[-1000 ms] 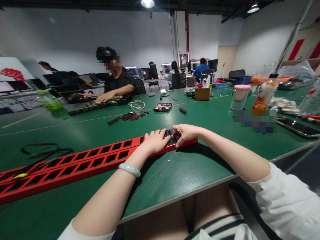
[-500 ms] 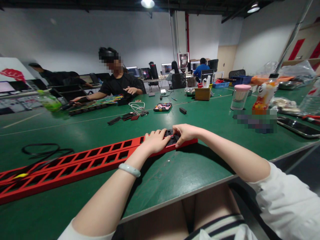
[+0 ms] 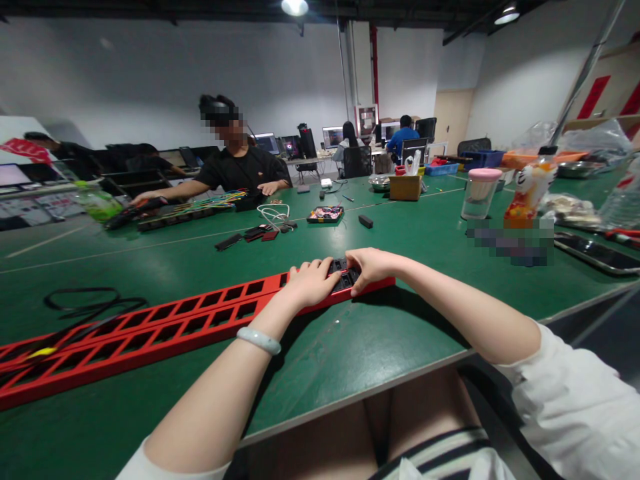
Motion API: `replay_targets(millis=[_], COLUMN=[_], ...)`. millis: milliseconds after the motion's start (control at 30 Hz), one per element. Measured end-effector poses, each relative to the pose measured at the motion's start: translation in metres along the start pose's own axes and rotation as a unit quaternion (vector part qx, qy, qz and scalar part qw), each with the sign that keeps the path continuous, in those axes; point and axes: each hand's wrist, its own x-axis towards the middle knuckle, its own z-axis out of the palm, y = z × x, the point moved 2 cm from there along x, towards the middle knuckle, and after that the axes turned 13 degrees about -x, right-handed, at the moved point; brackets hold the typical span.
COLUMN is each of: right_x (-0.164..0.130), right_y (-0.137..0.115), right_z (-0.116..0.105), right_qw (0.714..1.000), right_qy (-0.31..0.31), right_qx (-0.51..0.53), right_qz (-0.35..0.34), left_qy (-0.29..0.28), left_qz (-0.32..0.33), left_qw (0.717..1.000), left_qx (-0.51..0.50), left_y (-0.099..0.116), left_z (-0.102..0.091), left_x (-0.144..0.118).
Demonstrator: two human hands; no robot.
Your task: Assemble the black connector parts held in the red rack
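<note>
Left hand (image 3: 313,280) rests across the red frame (image 3: 270,285), fingers slightly spread; right hand (image 3: 373,267) curves over its right end, thumb and fingers partly apart at the black parts (image 3: 344,283). Whether either grips one, I cannot tell. The frame lies along the counter's (image 3: 310,367) near edge, running out past the left. Black parts show only at that right end; bare openings run leftward, so little of it looks fitted. A black cable (image 3: 83,289) lies at its left; a black block (image 3: 365,221) sits toward the far edge.

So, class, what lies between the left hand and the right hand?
In the head view, black parts at the red frame show between the left hand and right hand.
</note>
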Motion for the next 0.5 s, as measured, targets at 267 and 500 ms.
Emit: replay_targets(millis=[267, 500], right_x=[0.0004, 0.0014], right_y=[0.0007, 0.0034], right_z=[0.0007, 0.0018], right_qw=[1.000, 0.999], right_qy=[0.015, 0.024], right_qx=[0.000, 0.010], right_qz=[-0.017, -0.046], left_qy=[-0.010, -0.013], left_qz=[-0.008, -0.009], left_qw=[1.000, 1.000], left_qx=[0.003, 0.007], left_y=[0.0027, 0.0034], left_z=[-0.0020, -0.0038], left_x=[-0.0012, -0.0015])
